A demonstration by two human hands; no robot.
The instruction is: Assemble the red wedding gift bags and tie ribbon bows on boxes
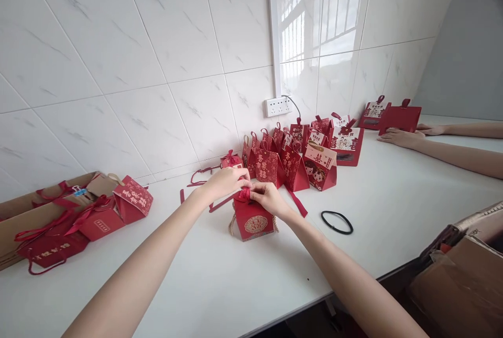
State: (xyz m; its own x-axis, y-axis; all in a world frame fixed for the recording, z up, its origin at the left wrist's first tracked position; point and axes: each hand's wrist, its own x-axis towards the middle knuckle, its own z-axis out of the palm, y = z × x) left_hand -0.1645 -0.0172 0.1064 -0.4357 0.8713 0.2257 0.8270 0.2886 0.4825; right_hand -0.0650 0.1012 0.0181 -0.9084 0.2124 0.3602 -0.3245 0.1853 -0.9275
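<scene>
A small red gift box (256, 224) with a round gold emblem stands upright on the white table, twisted rope showing at both its sides. On its top sits a red ribbon (244, 194), gathered in a knot or bow. My left hand (230, 182) pinches the ribbon from the left, fingertips together. From the right, my right hand (270, 197) closes thumb and fingers on the same ribbon. The fingers partly cover the ribbon, so its exact shape is hidden.
Several red gift boxes (294, 167) stand close behind, by the wall. A black hair tie (337, 222) lies to the right. At left, red boxes (102, 217) rest beside a cardboard tray (23, 196). A co-worker's hands (403, 138) touch a red box (401, 118) at far right.
</scene>
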